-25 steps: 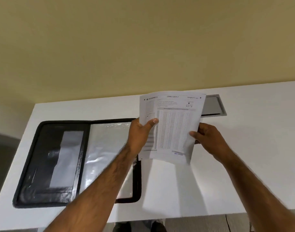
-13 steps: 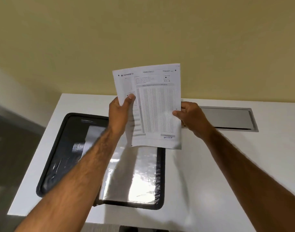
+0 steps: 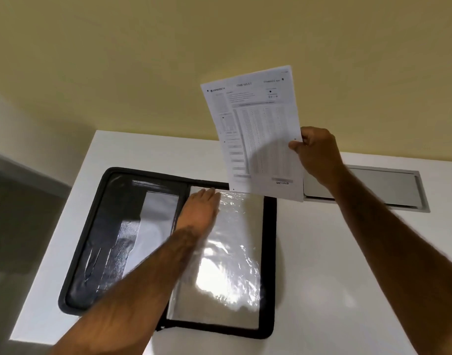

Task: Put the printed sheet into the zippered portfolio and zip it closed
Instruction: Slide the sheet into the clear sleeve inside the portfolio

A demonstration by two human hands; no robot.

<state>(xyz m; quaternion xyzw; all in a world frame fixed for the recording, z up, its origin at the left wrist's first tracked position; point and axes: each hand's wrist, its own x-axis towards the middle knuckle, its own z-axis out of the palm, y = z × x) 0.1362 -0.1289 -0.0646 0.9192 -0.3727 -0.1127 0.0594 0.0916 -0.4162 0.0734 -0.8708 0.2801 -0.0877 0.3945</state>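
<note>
The printed sheet (image 3: 255,134), up at one o'clock, is white with grey-black type and a dense grid of tiny marks. The portfolio (image 3: 104,226) is black; its plastic sleeve (image 3: 232,252) shines silvery grey with white glare. The table (image 3: 347,278) is plain white, the cable hatch (image 3: 388,187) at three o'clock dull grey, the wall (image 3: 168,60) pale mustard yellow, the floor (image 3: 14,226) at nine o'clock dark grey.

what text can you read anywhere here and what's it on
"VIDYAPEETH": top left of the printed sheet
"OMR SHEET": top middle, same sheet
"ENTERED": bottom right
Top right heading, perhaps "Original Copy": blurred
Table and fine print: too small to read
On the portfolio: no text
</note>
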